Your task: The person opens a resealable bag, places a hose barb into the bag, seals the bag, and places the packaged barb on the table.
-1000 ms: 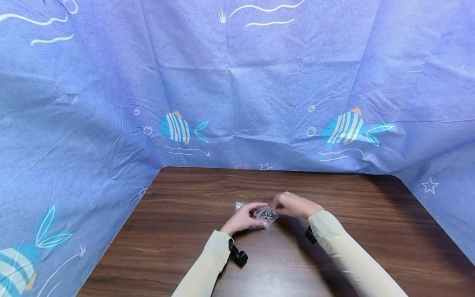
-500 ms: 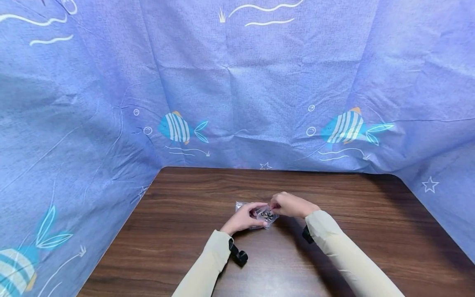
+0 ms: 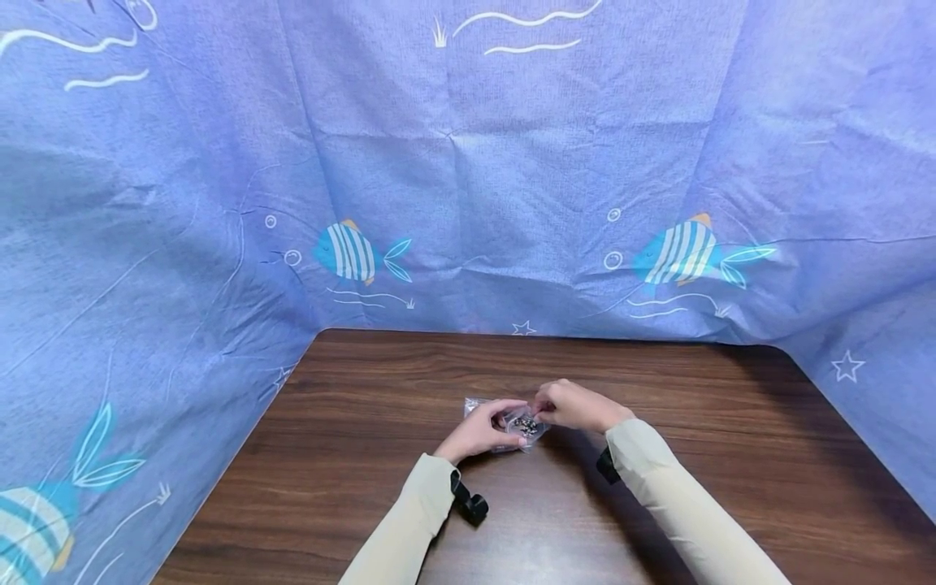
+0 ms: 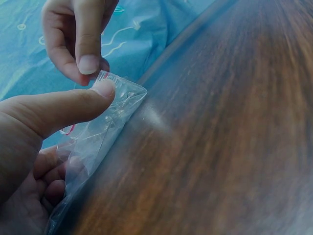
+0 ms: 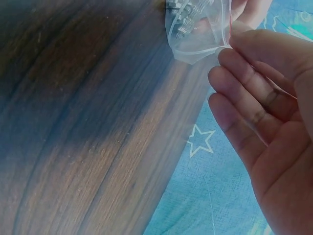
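A clear zip-lock bag (image 3: pixel 528 426) with a red line along its mouth is between the hands. Small metal screw-like pieces (image 5: pixel 182 14) lie inside it. My left hand (image 3: pixel 483 431) holds the bag, the thumb pressed on it near the mouth and the other fingers curled on its far side in the left wrist view. My right hand (image 3: pixel 581 405) pinches the edge of the mouth by the red line between thumb and index finger; its other fingers are loosely bent in the right wrist view.
More clear plastic (image 3: pixel 471 404) shows past the back of the left hand. The dark wooden table (image 3: pixel 351 455) is backed by a blue cloth (image 3: pixel 512 179) printed with fish. Each wrist carries a black camera strap (image 3: pixel 468 500).
The right hand has shifted slightly left, closer over the bag's mouth, and has stayed nearly still for the last half second. The left hand and the bag have hardly moved.
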Available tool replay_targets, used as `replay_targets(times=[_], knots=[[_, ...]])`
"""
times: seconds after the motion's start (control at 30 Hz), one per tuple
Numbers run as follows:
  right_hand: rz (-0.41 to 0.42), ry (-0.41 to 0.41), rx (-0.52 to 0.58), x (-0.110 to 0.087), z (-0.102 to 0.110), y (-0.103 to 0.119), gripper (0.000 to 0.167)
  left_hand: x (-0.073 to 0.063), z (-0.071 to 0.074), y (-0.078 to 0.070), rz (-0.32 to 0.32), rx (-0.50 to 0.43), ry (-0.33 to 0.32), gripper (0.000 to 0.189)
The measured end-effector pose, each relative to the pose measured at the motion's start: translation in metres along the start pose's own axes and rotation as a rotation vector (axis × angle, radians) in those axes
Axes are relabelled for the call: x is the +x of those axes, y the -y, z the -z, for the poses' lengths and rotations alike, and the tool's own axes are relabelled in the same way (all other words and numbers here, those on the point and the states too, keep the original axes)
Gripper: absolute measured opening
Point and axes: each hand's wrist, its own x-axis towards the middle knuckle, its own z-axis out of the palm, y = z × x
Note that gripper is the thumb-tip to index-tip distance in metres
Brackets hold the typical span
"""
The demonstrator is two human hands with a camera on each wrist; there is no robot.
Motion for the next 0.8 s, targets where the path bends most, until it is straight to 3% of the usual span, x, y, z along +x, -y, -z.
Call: replay_targets(times=[0.43,0.6,0.8], knots=[[-0.073,-0.144,0.067,-0.012,-0.009,0.014,0.007,-0.002,0.002,-0.002,-0.007,0.012,-0.009,0.050],[-0.198,-0.227,0.043,-0.020,-0.022,0.020,0.014,0.002,0.000,-0.004,-0.004,0.038,-0.051,0.037],[-0.311,-0.241,0.070,-0.028,-0.035,0.031,0.026,0.004,-0.004,-0.007,-0.030,0.025,-0.093,0.032]])
